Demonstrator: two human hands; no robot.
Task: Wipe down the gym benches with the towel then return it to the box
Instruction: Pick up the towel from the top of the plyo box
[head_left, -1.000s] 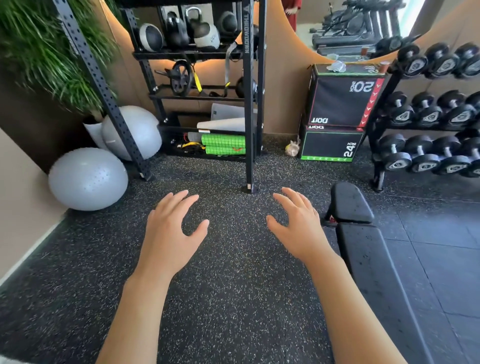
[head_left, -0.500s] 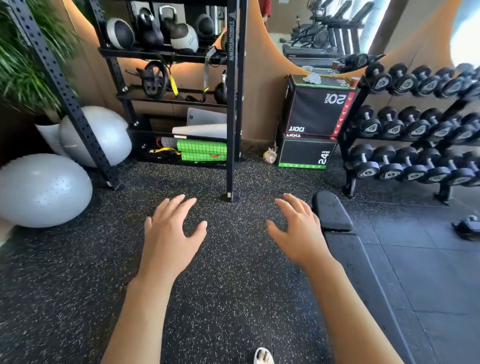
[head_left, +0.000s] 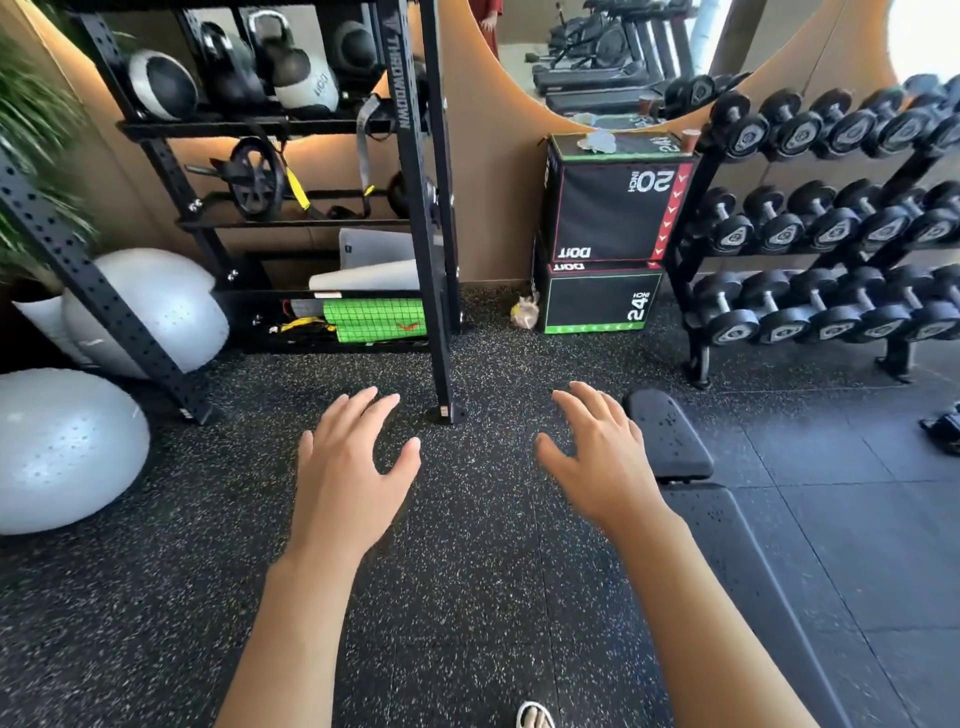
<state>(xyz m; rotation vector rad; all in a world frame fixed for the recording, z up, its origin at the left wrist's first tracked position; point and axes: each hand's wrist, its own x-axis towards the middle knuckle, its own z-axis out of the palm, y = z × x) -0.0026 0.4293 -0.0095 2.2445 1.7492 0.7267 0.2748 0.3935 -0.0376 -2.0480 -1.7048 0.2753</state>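
A pale crumpled towel (head_left: 598, 141) lies on top of the upper black plyo box (head_left: 613, 208), which is stacked on a second box against the back wall. A black padded gym bench (head_left: 670, 441) runs from the middle right toward the bottom right, its long pad partly hidden by my right forearm. My left hand (head_left: 353, 467) and my right hand (head_left: 597, 457) hover over the speckled floor, palms down, fingers spread and relaxed, holding nothing. The right hand is just left of the bench's head pad.
A black storage rack (head_left: 415, 208) with kettlebells, medicine balls and mats stands ahead; its upright post meets the floor between my hands. Two grey exercise balls (head_left: 67, 447) lie left. A dumbbell rack (head_left: 831, 223) fills the right. A small crumpled bag (head_left: 524, 312) lies by the boxes.
The view has swung to the right and a little up, bringing more of the dumbbell rack into sight. Both hands stay spread and empty in the same pose.
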